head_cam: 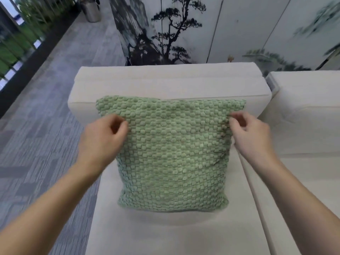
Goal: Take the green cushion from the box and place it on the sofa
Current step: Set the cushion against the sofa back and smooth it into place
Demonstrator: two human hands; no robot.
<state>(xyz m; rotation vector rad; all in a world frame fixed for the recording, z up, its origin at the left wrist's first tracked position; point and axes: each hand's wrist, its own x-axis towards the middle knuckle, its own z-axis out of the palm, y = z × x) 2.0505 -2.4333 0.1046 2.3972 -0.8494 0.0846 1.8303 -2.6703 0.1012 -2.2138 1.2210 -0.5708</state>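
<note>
The green cushion (pixel 173 153), knobbly and square, stands upright on the seat of the cream sofa (pixel 165 232) and leans against its backrest (pixel 165 83). My left hand (pixel 103 138) is at the cushion's upper left edge, its fingers curled and pinching the fabric there. At the upper right edge, my right hand (pixel 252 133) pinches the cushion with its fingertips. The cushion's sides are drawn in between my hands. No box is in view.
A second cream sofa section (pixel 303 116) adjoins on the right. Behind the sofa stands a folding screen (pixel 184 30) painted with trees. Grey carpet (pixel 36 135) runs along the left, with a metal bin (pixel 91 9) far back and a window wall at the left.
</note>
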